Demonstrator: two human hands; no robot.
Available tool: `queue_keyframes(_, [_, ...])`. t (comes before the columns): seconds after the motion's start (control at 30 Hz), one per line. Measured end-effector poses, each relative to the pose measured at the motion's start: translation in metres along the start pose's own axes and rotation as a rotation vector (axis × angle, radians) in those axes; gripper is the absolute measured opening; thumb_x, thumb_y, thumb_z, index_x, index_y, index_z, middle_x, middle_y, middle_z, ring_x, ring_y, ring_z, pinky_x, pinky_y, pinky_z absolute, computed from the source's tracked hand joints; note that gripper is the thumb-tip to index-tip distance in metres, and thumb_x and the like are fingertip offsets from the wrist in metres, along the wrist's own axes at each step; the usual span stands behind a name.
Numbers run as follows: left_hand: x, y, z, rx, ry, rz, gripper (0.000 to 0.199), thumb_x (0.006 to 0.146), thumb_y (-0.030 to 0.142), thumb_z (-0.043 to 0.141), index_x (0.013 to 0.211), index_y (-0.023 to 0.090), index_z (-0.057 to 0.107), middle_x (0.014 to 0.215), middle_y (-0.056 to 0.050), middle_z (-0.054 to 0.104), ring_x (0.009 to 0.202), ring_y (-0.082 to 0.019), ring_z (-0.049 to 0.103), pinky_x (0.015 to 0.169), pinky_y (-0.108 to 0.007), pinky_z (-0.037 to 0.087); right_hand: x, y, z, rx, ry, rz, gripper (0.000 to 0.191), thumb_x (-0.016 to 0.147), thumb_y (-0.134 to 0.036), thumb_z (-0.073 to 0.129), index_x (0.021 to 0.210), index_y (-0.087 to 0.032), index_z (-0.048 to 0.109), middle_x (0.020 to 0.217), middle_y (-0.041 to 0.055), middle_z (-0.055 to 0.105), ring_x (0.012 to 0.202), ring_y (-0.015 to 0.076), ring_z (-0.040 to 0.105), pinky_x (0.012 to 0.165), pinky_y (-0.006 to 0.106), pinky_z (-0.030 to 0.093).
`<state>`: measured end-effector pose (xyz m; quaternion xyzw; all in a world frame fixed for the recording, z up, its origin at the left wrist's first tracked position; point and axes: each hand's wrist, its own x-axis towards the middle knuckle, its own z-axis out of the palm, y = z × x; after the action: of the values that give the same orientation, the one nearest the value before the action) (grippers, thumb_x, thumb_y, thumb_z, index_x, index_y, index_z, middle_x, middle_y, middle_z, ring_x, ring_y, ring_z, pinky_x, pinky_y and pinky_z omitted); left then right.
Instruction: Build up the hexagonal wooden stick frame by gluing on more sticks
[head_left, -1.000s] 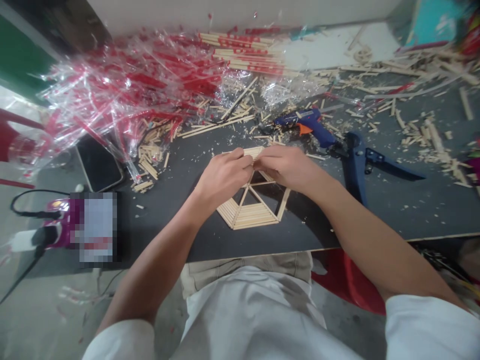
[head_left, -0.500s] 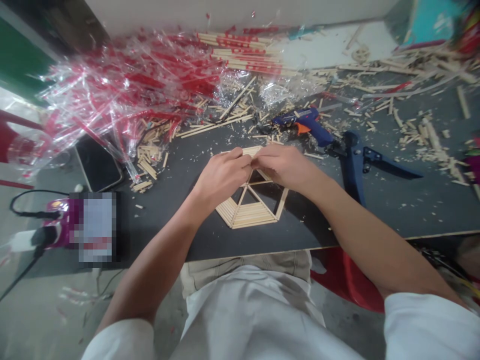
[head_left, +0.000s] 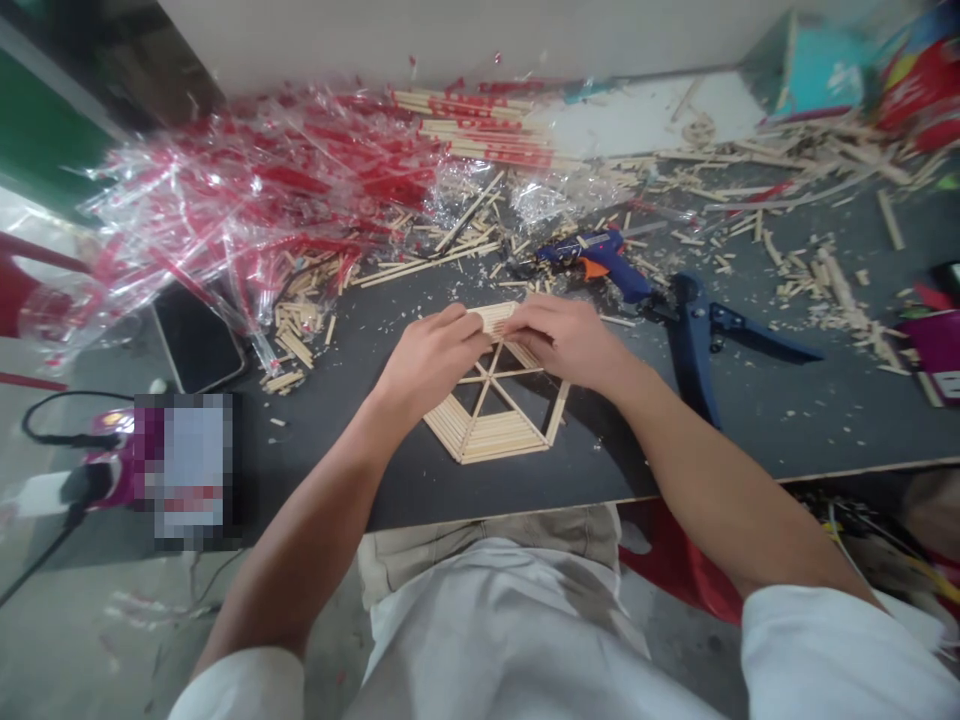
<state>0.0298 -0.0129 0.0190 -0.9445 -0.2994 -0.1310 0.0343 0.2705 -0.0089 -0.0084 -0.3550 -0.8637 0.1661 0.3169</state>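
Note:
A hexagonal frame of thin wooden sticks lies flat on the dark tabletop. Crossed spokes meet at its middle, and rows of sticks fill several of its sections. My left hand rests over its upper left side, fingers curled onto the edge. At the far section, my right hand has its thumb and fingers pinched together above the sticks. Whatever sits between those fingertips is too small to make out. Just beyond my right hand lies a blue glue gun with an orange trigger.
A dark blue hand cutter lies on the right. Crumpled red and clear wrappers heap up at the back left, near wrapped chopsticks. A phone and a purple plugged-in power strip are on the left. Stick scraps litter the table.
My hands have moved slightly apart, and more of the frame's far row and centre shows between them. The view has shifted a little.

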Motion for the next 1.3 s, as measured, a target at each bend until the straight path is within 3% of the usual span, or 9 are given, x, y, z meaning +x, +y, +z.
queue_keyframes(0.23, [-0.01,-0.01,0.0,-0.012,0.117,-0.159,0.029,0.112,0.021,0.042,0.098,0.018,0.068,0.089,-0.005,0.072,0.085,-0.018,0.064,0.068,-0.03,0.043,-0.001,-0.005,-0.001,0.049,0.063,0.121,0.029,0.112,-0.041,0.042,0.097,-0.024,0.059,0.09,0.0056,0.068,0.082,0.0207,0.062,0.075,0.035,0.047])
queue_keyframes(0.47, [-0.007,-0.008,-0.006,-0.001,0.071,-0.321,0.036,0.114,0.027,0.034,0.095,0.015,0.063,0.085,-0.006,0.07,0.08,-0.016,0.064,0.058,-0.027,0.032,0.001,-0.009,-0.004,0.064,0.009,0.086,0.033,0.113,-0.041,0.042,0.091,-0.023,0.06,0.08,0.003,0.062,0.072,0.0184,0.056,0.069,0.033,0.043])
queue_keyframes(0.63, [-0.007,-0.009,-0.003,0.021,0.022,-0.328,0.042,0.115,0.031,0.034,0.091,0.015,0.064,0.079,-0.007,0.07,0.079,-0.017,0.065,0.058,-0.029,0.029,0.001,-0.011,0.002,0.07,0.056,0.067,0.026,0.105,-0.044,0.063,0.099,-0.021,0.073,0.081,0.0033,0.066,0.07,0.0171,0.058,0.066,0.032,0.045])
queue_keyframes(0.8, [-0.007,-0.007,-0.002,-0.005,0.017,-0.347,0.043,0.115,0.032,0.034,0.092,0.015,0.066,0.084,-0.008,0.073,0.083,-0.018,0.067,0.06,-0.03,0.032,0.004,-0.016,0.008,0.101,0.096,0.27,0.025,0.093,-0.045,0.079,0.086,-0.021,0.079,0.079,0.0045,0.07,0.066,0.0174,0.06,0.065,0.033,0.046])
queue_keyframes(0.9, [-0.007,-0.006,-0.002,-0.007,0.035,-0.32,0.045,0.116,0.032,0.032,0.092,0.015,0.067,0.084,-0.008,0.073,0.083,-0.019,0.067,0.061,-0.031,0.032,0.005,-0.018,0.007,0.097,0.056,0.333,0.024,0.096,-0.044,0.076,0.087,-0.022,0.08,0.083,0.0057,0.072,0.069,0.0188,0.062,0.068,0.035,0.048])
queue_keyframes(1.1, [-0.008,-0.007,0.0,-0.003,0.073,-0.29,0.047,0.116,0.032,0.032,0.09,0.015,0.067,0.083,-0.008,0.074,0.082,-0.018,0.067,0.062,-0.031,0.035,0.003,-0.019,0.011,-0.09,-0.052,0.197,0.024,0.108,-0.025,0.052,0.101,-0.017,0.073,0.1,0.0119,0.068,0.093,0.0249,0.066,0.082,0.039,0.052])
queue_keyframes(1.3, [-0.009,-0.008,0.001,-0.002,0.094,-0.251,0.044,0.115,0.031,0.037,0.091,0.015,0.07,0.085,-0.007,0.074,0.081,-0.019,0.066,0.066,-0.031,0.041,-0.001,-0.015,0.014,-0.112,-0.092,0.203,0.016,0.108,-0.024,0.051,0.1,-0.019,0.064,0.103,0.0106,0.064,0.091,0.0242,0.063,0.08,0.037,0.05])
